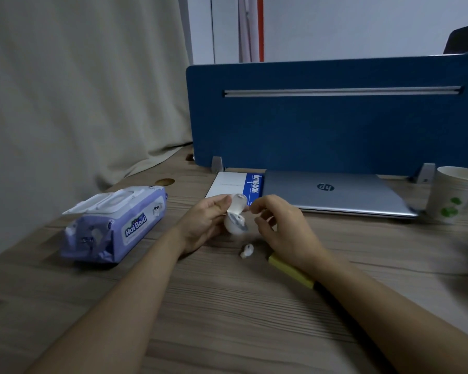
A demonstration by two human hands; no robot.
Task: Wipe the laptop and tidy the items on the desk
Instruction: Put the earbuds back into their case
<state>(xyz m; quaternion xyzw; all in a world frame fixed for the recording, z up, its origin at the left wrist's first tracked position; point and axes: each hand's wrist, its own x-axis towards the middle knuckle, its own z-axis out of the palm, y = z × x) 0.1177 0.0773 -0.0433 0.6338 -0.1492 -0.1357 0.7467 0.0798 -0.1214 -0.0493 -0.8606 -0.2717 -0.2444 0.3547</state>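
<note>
Earbud case (235, 215) open in left hand (204, 221), earbud (246, 250) on desk (227, 306)

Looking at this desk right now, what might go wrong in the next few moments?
The small white loose earbud lies on the wooden desk just below the hands; the right hand or its forearm might knock it away. The open white earbud case, held in the left hand above the desk, may slip and fall. The white paper cup with green dots stands right beside the closed silver laptop; if it holds liquid, a tip might wet the laptop.
</note>
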